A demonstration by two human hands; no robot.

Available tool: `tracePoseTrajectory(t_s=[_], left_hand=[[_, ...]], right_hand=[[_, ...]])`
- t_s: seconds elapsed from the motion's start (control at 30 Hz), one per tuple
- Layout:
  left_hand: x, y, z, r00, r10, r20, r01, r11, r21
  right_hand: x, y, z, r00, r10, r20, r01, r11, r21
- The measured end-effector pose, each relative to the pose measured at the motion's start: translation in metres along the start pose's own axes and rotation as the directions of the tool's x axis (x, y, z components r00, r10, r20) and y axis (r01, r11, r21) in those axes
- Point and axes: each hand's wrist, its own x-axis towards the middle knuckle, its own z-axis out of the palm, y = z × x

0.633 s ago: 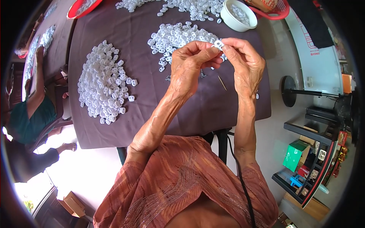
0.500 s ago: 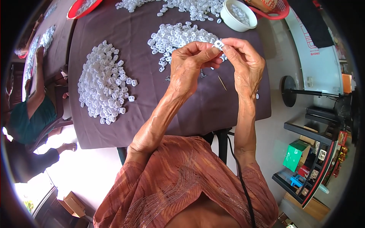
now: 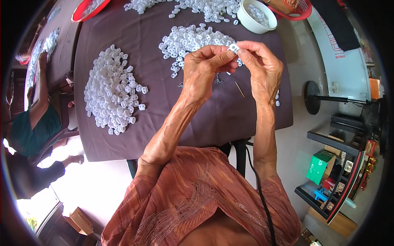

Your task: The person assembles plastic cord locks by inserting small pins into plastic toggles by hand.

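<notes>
A small white two-holed plastic piece (image 3: 234, 48) is pinched between the fingertips of both hands above the table. My left hand (image 3: 204, 67) grips it from the left with thumb and forefinger, the other fingers curled. From the right, my right hand (image 3: 262, 65) closes thumb and fingers on the same piece. Just behind the hands lies a heap of similar pieces (image 3: 193, 39). A larger pile of them (image 3: 110, 88) spreads over the left of the table. Near my right hand rests a thin wooden stick (image 3: 239, 89), and small grey metal bits (image 3: 218, 79) lie beside my left hand.
A brown cloth covers the table (image 3: 184, 123). At the far right stands a white bowl (image 3: 256, 28) of pieces, beside a red basket (image 3: 301, 12). A red tray (image 3: 80, 12) sits far left. Another person's arm (image 3: 39, 94) works at a neighbouring table.
Both hands keep their pinch on the white piece and have shifted very slightly left. A few loose pieces by my right wrist show more now.
</notes>
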Motion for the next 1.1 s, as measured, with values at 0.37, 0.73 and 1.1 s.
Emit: tracePoseTrajectory(t_s=[0.37, 0.73, 1.1], left_hand=[[0.002, -0.004, -0.007, 0.997, -0.068, 0.037, 0.068, 0.998, 0.010], [0.009, 0.000, -0.013, 0.997, -0.073, 0.023, 0.071, 0.994, 0.085], [0.008, -0.005, -0.014, 0.989, -0.146, -0.021, 0.146, 0.989, -0.037]], right_hand=[[0.001, 0.007, -0.002, 1.000, 0.000, 0.025, 0.000, 1.000, 0.021], [0.000, 0.011, -0.004, 0.997, -0.001, 0.081, 0.008, 0.997, -0.076], [-0.003, 0.016, 0.002, 0.908, -0.352, 0.226, 0.418, 0.753, -0.509]])
